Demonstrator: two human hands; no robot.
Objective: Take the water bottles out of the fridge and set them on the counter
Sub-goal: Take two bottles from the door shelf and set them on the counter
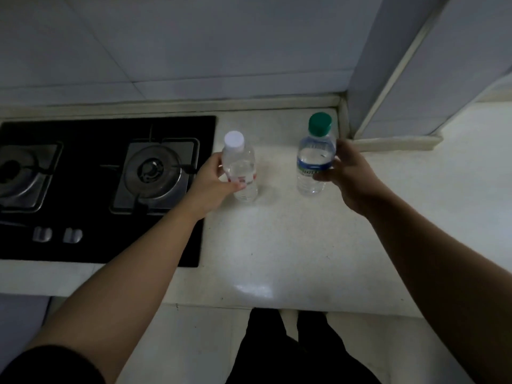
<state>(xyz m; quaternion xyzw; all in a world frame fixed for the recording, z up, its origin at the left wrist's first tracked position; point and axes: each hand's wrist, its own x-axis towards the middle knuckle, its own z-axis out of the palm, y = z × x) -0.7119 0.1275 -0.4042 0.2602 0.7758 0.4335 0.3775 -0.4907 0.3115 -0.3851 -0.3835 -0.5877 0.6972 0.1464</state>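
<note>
White-capped water bottle [241, 169]: clear thin plastic, partly filled, upright on the counter [277, 245] just right of the gas hob [110, 189]. Likely light, walls that dent under a squeeze, possibly damp and slick from the fridge; best taken round the mid-body label band.
Green-capped water bottle [314, 159]: same kind, blue label, upright near the wall corner, well apart from the first; whether its base rests on the counter is unclear.
Left hand [214, 181]: fingers and thumb curled round the white-capped bottle's middle.
Right hand [349, 176]: wrapped round the green-capped bottle at its label.
</note>
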